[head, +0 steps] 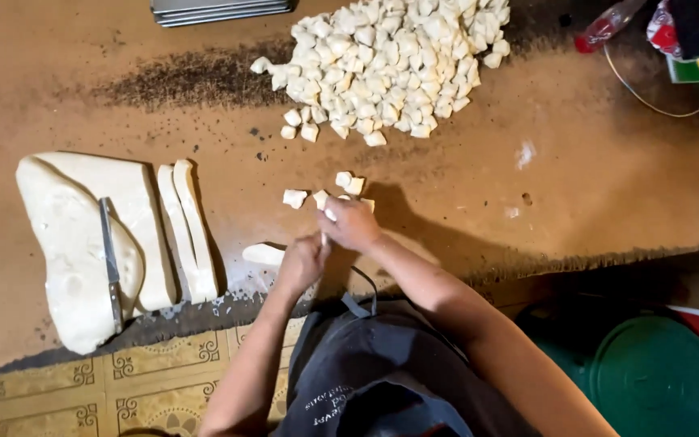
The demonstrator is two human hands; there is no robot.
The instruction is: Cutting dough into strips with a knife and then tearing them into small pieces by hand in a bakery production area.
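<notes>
**Pinching dough chunks off a strip, worn brown tabletop**

Grip-wise, both hands were bunched close together at the near edge of the tabletop (479, 162). Right hand (349, 224) had its fingers curled and pinched on a bit of pale dough, left hand (301, 263) was closed around the end of a dough strip (264, 254) that stuck out to the left, lying on the tabletop. Whether a small tool sat between the hands, I couldn't tell, too blurry.

Just beyond the right hand were a few loose pieces (321, 194), scattered and apart from each other. Further back sat the big heap of dough chunks (390, 65), well away from the hands. Off to the left lay the large dough slab (82, 243) with a knife (110, 259) resting on top of it, and two cut strips (188, 231) lay just beside the slab's right edge. Dark dusting of something was spread across the tabletop behind all that. Green round lid or bucket (657, 376) down on the floor to the right, metal trays (220, 10) at the far edge.

My take on doing this bit well: keep the left hand feeding the strip steadily and pinch near the end so the chunks come out about the same size as the ones in the heap. Short quick pinches, so the soft dough doesn't stretch or smear. Toss pieces clear so they don't stick together.
</notes>
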